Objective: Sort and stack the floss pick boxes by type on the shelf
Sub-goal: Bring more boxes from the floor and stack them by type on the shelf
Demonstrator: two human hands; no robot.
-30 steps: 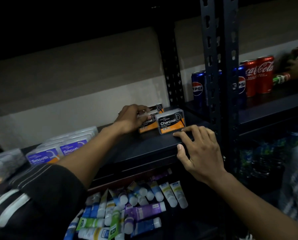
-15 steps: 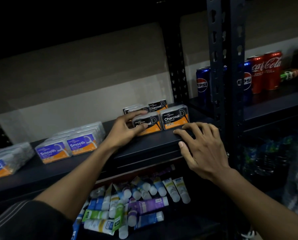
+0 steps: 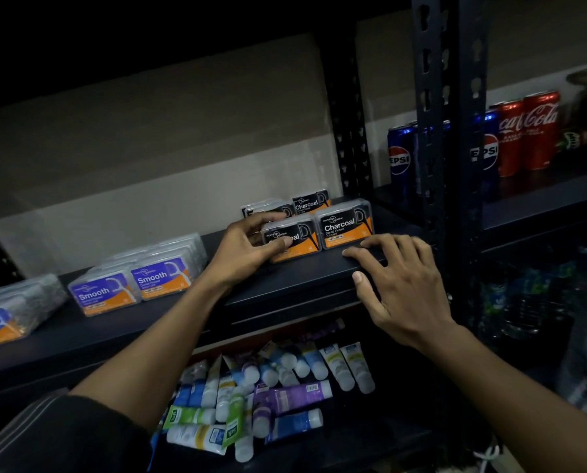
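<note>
Four Charcoal boxes (image 3: 307, 202): we see them at the right end of the shelf (image 3: 295, 285), two in front, two behind, seemingly one layer, not yet stacked
left grip (image 3: 251, 247): fingers curled over the top of the front-left Charcoal box (image 3: 304, 233), thumb across its label, so we have it held
right grip (image 3: 401, 288): holds nothing; fingers spread flat on the shelf's front lip, tips just beside the front-right Charcoal box (image 3: 348, 227); whether they touch it we cannot tell
Smooth boxes (image 3: 131, 285): grouped well apart to the left on the same shelf
far-left boxes (image 3: 8, 312): label cut off, so we cannot tell their type
edge risk: both front boxes sit near the lip; we judge that a backward tug by the left grip, or a nudge from the right fingertips, could tip one off onto the tubes (image 3: 278, 390) on the shelf below
stack risk: the clear cases look slick; set down askew on a neighbour, one would likely slide off
knock risk: lifting the held box with our wrist low could shove the rear pair out of line
sorting risk: the light is dim and the far-left labels unreadable, so we could add a box to the wrong pile
</note>
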